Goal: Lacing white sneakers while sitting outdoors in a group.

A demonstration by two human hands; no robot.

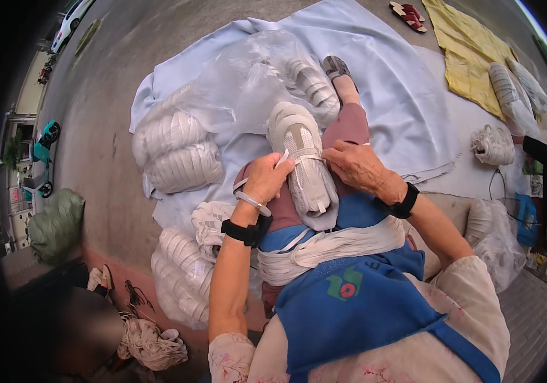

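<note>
A white and grey sneaker upper [300, 137] lies lengthwise over my lap, its mesh tongue area facing up. My left hand [265, 179] is closed at its left edge, pinching a white shoelace [283, 157] whose end sticks up past the fingertips. On the other side, my right hand [359, 167] is closed in a pinch against the edge, where a lace crossing the upper runs to the fingers. A thick bundle of white laces [331, 249] lies over my blue apron [356, 293], close to the upper's heel end.
Plastic-wrapped stacks of white uppers [184, 167] rest on a pale blue cloth [382, 83]. More wrapped stacks [181, 271] lie at my left. A green sack [56, 225] stands farther left, beyond a person [88, 332]. Other people sit at right near a yellow cloth [465, 57].
</note>
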